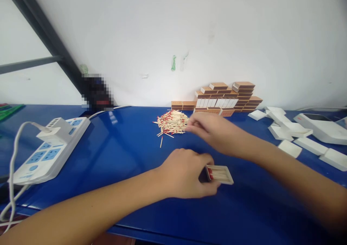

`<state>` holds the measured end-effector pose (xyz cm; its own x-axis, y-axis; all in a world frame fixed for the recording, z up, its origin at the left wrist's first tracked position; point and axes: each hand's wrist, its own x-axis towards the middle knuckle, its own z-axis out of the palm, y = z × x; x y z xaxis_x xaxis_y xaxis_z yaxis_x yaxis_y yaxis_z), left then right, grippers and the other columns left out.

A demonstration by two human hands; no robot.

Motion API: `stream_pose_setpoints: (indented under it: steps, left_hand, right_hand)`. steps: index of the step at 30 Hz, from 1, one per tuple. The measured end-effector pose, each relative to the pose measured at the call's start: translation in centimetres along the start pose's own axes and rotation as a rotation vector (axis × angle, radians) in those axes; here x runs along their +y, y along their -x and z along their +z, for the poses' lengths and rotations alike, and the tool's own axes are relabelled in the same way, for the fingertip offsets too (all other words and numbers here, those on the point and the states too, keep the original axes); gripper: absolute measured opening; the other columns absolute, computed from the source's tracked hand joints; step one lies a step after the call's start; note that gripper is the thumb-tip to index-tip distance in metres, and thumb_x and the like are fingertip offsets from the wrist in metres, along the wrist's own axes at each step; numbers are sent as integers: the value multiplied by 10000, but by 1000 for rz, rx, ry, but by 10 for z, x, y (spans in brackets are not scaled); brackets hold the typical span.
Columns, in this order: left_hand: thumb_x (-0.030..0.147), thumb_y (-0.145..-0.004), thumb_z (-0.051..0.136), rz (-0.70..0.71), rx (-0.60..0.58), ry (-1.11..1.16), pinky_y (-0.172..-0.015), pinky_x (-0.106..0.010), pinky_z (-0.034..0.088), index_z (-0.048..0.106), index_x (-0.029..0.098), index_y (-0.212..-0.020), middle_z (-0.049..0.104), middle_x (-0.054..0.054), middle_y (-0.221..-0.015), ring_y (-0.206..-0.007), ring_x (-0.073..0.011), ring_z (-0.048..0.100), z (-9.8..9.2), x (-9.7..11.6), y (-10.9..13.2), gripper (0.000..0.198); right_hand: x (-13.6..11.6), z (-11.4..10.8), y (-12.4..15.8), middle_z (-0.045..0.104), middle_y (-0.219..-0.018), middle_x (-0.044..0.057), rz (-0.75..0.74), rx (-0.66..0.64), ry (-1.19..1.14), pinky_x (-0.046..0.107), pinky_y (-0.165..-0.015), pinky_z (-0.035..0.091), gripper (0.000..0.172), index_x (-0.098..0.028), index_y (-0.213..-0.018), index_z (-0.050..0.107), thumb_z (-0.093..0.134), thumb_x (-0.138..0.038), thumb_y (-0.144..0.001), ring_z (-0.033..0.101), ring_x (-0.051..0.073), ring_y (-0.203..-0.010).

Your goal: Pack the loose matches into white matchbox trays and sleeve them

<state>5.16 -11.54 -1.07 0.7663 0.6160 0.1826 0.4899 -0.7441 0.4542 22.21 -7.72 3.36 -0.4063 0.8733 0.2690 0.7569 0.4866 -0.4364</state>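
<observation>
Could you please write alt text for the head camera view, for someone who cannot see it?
A person's left hand holds a partly open matchbox with red-tipped matches inside, while the right hand is by a heap of loose matches on a blue table. More matchboxes are stacked by the white wall behind.

A white power strip (55, 154) with blue sockets is set at the left of the blue tabletop (116, 158). A white charger (55, 133) is plugged into it, and from this a white cable (12, 165) is looped down toward the near edge. The left corner is crossed by a dark diagonal post (46, 30), joined by a thinner crossbar (29, 64); at the post's foot, a dark object (99, 93) is blurred by pixelation. A green item (11, 112) is partly cut off at the far left. The white wall (230, 28) is marked by a green scrap (173, 63).
</observation>
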Motion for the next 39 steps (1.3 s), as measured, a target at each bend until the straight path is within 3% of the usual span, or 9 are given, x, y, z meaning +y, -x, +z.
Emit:
stream_pose_setpoints:
  steps: [3,6,13,18,23,27,32,35,39]
  left_hand:
    - [416,-798,722,-187,73,56,-501,-265,329,744,233,-971,620,34,-611,-531,-151,574,-7,-4,-7,253]
    - [393,-804,705,-238,114,65,-511,-261,300,746,226,-1000,597,43,-592,-518,-138,538,-12,-7,-11,261]
    - [398,-817,693,-257,95,41,-510,-263,296,720,217,-990,590,46,-604,-522,-135,529,-13,-7,-9,252]
    - [418,-830,679,-237,98,-10,-516,-260,278,704,222,-1008,576,45,-605,-527,-137,542,-11,-7,-7,266]
    - [460,-847,708,-59,7,26,-537,-257,340,687,236,-1092,630,50,-655,-572,-140,603,-4,-1,-1,333]
    - [545,-839,713,49,-60,-19,-533,-277,363,691,218,-1068,707,19,-723,-616,-183,661,2,3,5,399]
    - [587,-855,701,151,-93,-90,-634,-334,495,713,171,-1043,771,-47,-832,-733,-258,740,4,1,4,456]
    - [588,-878,685,205,-110,-137,-729,-366,559,714,135,-1082,787,-90,-913,-814,-288,760,5,1,3,498]
    - [546,-932,637,298,-88,-196,-898,-407,582,702,107,-1163,782,-138,-1070,-969,-312,759,9,2,3,501]
  right_hand:
    - [30,-15,28,660,-809,19,45,35,17,299,-631,395,295,-222,-880,596,520,-458,-1039,562,170,-703]
    - [46,-16,50,675,-845,20,35,-36,-10,288,-635,429,304,-230,-908,599,480,-467,-1055,592,169,-715]
    - [28,-2,59,662,-843,16,-52,-175,150,287,-537,361,206,-232,-875,556,521,-357,-1034,596,156,-600]
    - [29,-7,58,649,-768,-6,-19,-78,93,271,-554,370,264,-233,-874,570,534,-435,-1041,565,143,-602]
    - [33,-12,44,563,-608,-36,51,72,-6,277,-551,341,298,-220,-861,637,557,-459,-1020,484,134,-555]
    - [13,4,17,584,-630,-38,-24,-57,-52,276,-582,351,184,-214,-895,703,618,-354,-980,497,125,-576]
    - [-22,35,-24,738,-911,84,-76,-166,281,319,-654,358,204,-156,-1017,715,619,-334,-984,625,204,-802]
    - [-36,45,-37,750,-1031,147,-19,-242,369,337,-647,359,299,-123,-1076,703,598,-394,-1004,654,249,-866]
    - [-44,47,-38,746,-976,161,78,-296,371,337,-602,339,266,-103,-1017,720,570,-322,-1013,647,239,-800]
